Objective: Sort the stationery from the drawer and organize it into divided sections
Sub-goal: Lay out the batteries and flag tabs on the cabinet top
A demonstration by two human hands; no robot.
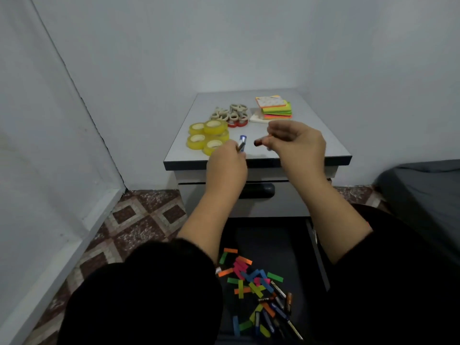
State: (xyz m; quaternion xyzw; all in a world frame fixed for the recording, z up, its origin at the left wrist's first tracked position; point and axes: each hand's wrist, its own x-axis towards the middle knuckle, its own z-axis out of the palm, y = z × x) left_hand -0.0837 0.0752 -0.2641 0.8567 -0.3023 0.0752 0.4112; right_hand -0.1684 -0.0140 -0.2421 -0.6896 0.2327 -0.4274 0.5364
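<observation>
On the grey laminate cabinet top (311, 135) stiff yellow tape rolls (207, 136) sit left, a soft stack of neon sticky notes (275, 109) right; the open dark drawer (293, 257) below holds light, flimsy coloured paper tabs (245, 272) and pens.

The left hand (227, 161) pinches a small silver-and-blue battery (242, 143) by its lower end; the right hand (296, 145) curls round a brownish cylinder (260, 142), probably another battery; both look hard, smooth and apt to roll, so a mid-body pinch suits them.

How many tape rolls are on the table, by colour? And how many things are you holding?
Yellow rolls: 5
Red rolls: 2
Beige rolls: too heaped to count exactly
Batteries held: 2, one in the left hand, one in the right hand
Total counted: 9
</observation>
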